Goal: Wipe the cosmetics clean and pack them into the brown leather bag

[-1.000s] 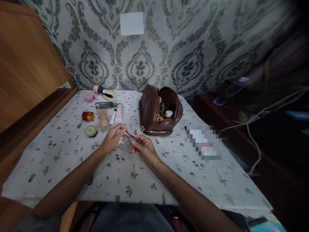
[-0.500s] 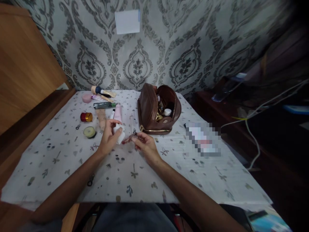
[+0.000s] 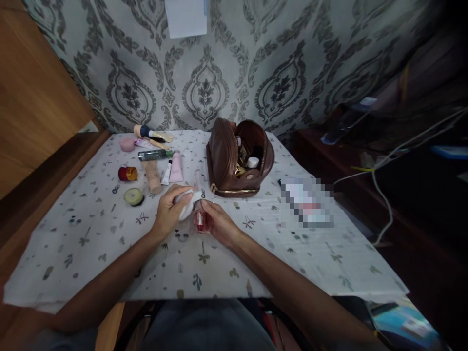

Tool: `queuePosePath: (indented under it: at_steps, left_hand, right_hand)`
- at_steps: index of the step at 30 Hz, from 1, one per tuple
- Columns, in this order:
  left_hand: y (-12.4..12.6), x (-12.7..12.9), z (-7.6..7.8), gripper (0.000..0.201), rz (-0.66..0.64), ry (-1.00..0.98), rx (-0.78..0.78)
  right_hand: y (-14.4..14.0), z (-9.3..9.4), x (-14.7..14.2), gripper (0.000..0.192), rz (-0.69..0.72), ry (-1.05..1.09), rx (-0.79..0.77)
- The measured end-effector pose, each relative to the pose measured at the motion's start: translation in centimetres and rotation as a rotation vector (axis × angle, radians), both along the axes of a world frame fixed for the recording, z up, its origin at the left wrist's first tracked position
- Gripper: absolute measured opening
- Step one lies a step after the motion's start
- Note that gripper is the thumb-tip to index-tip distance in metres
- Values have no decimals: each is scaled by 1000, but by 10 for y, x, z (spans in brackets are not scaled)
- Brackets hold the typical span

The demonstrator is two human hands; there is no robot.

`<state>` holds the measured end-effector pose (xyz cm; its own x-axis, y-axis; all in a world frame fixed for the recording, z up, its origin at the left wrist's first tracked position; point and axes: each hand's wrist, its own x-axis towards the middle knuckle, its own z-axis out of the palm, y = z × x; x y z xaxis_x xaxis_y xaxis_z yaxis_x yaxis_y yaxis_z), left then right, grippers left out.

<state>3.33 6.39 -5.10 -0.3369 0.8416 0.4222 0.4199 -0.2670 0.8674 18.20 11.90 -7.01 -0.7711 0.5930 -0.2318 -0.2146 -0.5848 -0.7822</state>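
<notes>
My right hand (image 3: 219,224) holds a small clear tube with red liquid (image 3: 199,219), upright over the patterned tablecloth (image 3: 256,253). My left hand (image 3: 170,212) grips a white wad of tissue (image 3: 186,204) and presses it against the top of the tube. Both hands meet in the middle of the table, just in front of an open brown cosmetic bag (image 3: 237,158).
Cosmetics lie at the back left: a pink tube (image 3: 176,167), a beige tube (image 3: 151,176), a dark green tube (image 3: 153,155), a red jar with gold lid (image 3: 127,173), a round tin (image 3: 133,196), a pink pot (image 3: 127,144). A wooden panel (image 3: 32,97) flanks the left. Cables (image 3: 383,204) hang right.
The right hand has turned the tube from lying slantwise to upright, showing its red contents. The left hand has brought the white tissue onto the tube's top. The view tilted slightly down.
</notes>
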Motion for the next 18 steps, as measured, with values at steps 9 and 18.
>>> queuePosePath:
  at_steps: [9, 18]
  left_hand:
    - [-1, 3, 10, 18, -1, 47, -166]
    - [-3, -4, 15, 30, 25, 10, -247]
  right_hand:
    - [-2, -5, -2, 53, 7, 12, 57]
    - [4, 2, -2, 55, -183, 32, -30]
